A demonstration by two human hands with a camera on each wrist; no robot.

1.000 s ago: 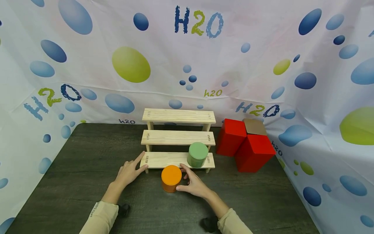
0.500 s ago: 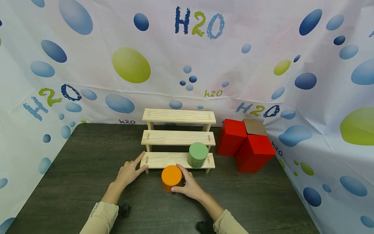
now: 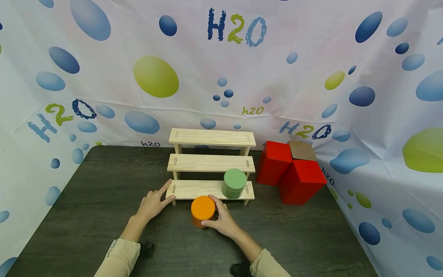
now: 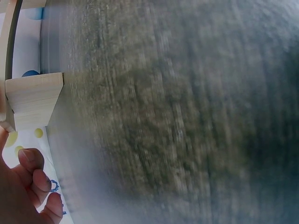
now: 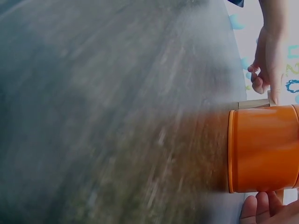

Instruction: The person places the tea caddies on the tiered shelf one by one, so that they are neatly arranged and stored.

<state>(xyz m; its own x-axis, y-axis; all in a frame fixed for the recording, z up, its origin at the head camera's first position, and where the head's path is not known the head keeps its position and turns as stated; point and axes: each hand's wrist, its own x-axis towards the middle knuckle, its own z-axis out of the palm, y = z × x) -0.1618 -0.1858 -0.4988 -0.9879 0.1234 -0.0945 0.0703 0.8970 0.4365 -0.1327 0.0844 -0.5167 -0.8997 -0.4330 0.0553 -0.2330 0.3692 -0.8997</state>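
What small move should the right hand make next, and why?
Probably lift the orange cylindrical canister slightly: the right hand has thumb and fingers around its side, while the left hand touches the pale three-step wooden stand, whose lowest step shows bare wood left of the green cylindrical canister.

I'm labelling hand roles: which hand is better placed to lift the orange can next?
Probably the right hand: it is curled round the orange can. The left hand touches the left end of the bottom shelf, apart from the can.
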